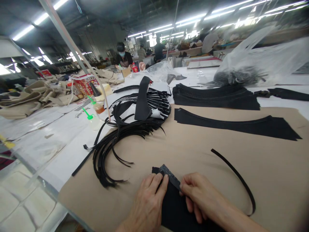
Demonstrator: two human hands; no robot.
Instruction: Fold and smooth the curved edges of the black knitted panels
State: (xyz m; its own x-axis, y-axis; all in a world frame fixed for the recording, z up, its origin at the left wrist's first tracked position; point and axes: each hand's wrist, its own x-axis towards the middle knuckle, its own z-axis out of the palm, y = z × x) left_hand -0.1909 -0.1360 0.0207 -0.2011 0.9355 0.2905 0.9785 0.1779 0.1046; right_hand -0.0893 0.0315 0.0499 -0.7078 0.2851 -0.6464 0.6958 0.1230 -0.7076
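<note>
My left hand (149, 201) lies over the near black fabric piece (172, 209), its fingers stretched out and pressing by the end of a dark grey speckled strip (170, 175). That strip runs along the fabric's upper edge. Thumb and fingers of my right hand (202, 196) pinch the strip's other end, with the remaining fingers curled over the black fabric. A thin curved black strip (238, 174) rests on the beige sheet to the right. Farther off lies a long curved black fabric piece (231, 124).
A bundle of black strips (103, 154) spreads at the left. Behind it are more strips and a black panel (143, 100). A stack of black pieces (214, 98) sits at the back. Green-tipped bottles (93, 120) stand left, near a hanging hose (105, 96). Other people work far behind.
</note>
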